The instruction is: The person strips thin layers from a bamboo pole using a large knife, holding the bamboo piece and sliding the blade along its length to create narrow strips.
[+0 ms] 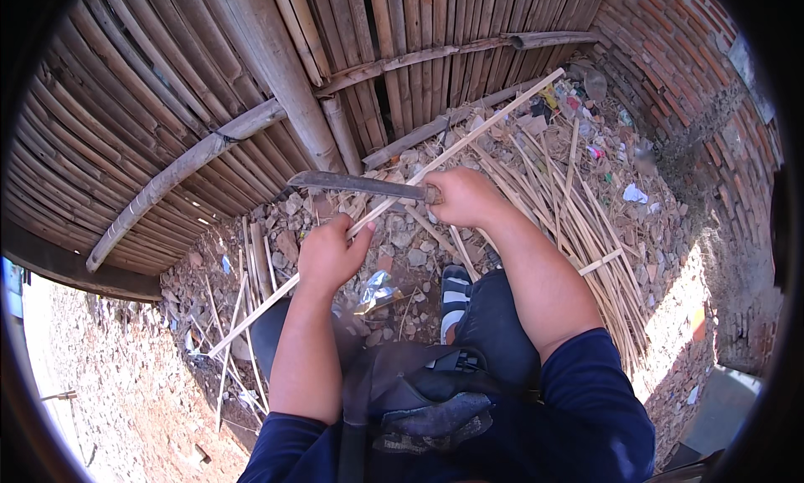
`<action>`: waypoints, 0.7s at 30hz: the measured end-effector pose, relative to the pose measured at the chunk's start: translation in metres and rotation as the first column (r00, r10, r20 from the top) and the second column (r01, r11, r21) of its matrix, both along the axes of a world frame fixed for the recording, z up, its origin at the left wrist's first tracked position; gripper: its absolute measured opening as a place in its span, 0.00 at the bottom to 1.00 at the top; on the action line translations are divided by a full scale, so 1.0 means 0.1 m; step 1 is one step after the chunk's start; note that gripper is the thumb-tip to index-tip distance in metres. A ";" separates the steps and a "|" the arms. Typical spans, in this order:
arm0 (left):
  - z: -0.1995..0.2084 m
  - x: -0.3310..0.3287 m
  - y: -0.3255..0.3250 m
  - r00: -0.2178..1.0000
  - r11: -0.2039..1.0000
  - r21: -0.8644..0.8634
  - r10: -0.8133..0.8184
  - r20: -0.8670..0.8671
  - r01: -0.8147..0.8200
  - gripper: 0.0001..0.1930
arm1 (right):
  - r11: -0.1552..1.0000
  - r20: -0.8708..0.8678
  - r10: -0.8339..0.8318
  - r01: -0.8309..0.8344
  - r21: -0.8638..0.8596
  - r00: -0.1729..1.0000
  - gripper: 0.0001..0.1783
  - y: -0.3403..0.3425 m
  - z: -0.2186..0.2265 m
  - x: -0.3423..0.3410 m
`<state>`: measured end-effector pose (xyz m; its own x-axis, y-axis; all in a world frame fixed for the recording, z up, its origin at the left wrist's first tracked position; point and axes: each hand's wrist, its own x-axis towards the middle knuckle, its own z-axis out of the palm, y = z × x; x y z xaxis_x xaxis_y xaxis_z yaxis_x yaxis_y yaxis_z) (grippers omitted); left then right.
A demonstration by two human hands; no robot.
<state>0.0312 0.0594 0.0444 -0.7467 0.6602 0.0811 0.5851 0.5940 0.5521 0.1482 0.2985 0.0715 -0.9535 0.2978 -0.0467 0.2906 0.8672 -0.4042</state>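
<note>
A long pale bamboo strip (494,120) runs slantwise from the lower left to the upper right in front of me. My left hand (329,253) is closed round its middle, thumb along the strip. In my right hand (466,198) I grip a machete (360,184) by its handle, most of which my fingers hide. The dark blade points left and crosses the strip just beyond my left hand. Whether its edge touches the strip I cannot tell.
A heap of bamboo strips (578,223) lies to the right on rubble. More thin strips (243,316) lie at the left. Ahead stands a bamboo-slat wall (435,56) with poles; a brick wall (670,56) rises at right. A shiny wrapper (378,293) lies near my sandalled foot (455,299).
</note>
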 end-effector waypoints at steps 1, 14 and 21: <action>0.00 0.00 0.00 1.000 1.000 -0.006 0.000 0.001 0.000 0.25 | 1.000 0.003 -0.002 0.002 -0.005 1.000 0.17 0.00 0.01 0.00; -0.02 -0.01 0.00 1.000 1.000 0.010 -0.001 -0.004 0.001 0.25 | 0.995 0.035 -0.090 0.091 -0.035 0.995 0.21 0.04 0.04 0.05; 0.01 -0.01 0.00 0.999 1.000 -0.013 -0.003 0.034 0.004 0.25 | 0.999 0.051 -0.028 0.029 -0.014 0.998 0.24 0.06 -0.01 0.03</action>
